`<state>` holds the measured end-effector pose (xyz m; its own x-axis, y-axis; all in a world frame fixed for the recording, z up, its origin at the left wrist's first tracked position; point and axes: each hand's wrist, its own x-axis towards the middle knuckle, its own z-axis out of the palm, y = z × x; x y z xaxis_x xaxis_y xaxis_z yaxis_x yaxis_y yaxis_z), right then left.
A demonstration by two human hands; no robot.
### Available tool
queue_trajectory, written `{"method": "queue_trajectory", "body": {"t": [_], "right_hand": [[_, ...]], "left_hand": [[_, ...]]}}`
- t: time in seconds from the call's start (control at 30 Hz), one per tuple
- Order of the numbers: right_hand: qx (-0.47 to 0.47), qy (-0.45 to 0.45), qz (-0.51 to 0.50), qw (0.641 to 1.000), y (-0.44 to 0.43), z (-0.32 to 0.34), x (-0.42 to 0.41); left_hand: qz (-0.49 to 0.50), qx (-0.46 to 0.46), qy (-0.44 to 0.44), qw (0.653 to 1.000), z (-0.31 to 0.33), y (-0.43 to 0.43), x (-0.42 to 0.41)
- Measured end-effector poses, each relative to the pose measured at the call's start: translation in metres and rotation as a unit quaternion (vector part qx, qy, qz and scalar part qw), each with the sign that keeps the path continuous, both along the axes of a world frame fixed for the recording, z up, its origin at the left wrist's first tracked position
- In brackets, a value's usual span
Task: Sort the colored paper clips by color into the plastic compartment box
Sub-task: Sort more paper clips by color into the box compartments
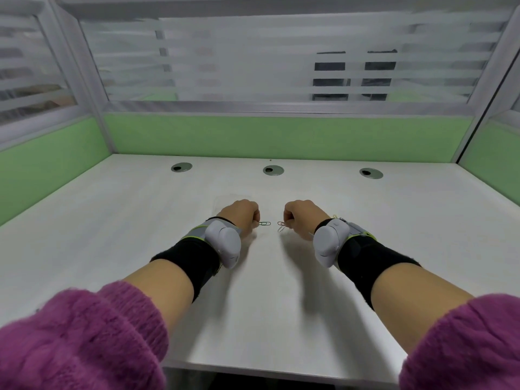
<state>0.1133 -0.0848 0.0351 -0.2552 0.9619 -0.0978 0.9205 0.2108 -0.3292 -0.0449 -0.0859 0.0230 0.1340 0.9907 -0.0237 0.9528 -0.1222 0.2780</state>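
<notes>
The left hand [242,213], fingers curled, pinches a thin wire green clip [264,223]. The right hand [302,216], also curled, pinches a red clip [280,223] and a pale clip [281,229]. Both fists sit knuckles-up, close together, mid-way on the smooth white surface [112,220], with wide room on each side. A faint clear plastic box [225,199] lies just beyond the left hand.
</notes>
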Motion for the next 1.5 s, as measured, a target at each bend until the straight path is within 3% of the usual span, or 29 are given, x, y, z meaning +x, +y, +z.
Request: {"method": "queue_trajectory", "body": {"t": [0.8,1.5], "right_hand": [[0.038,-0.024,0.082,0.996,0.009,-0.008,-0.098],[0.037,-0.012,0.043,0.998,0.014,-0.008,-0.069]], "left_hand": [[0.074,0.004,-0.009,0.997,0.002,-0.012,-0.092],[0.045,-0.004,-0.004,0.999,0.006,-0.006,-0.059]]}}
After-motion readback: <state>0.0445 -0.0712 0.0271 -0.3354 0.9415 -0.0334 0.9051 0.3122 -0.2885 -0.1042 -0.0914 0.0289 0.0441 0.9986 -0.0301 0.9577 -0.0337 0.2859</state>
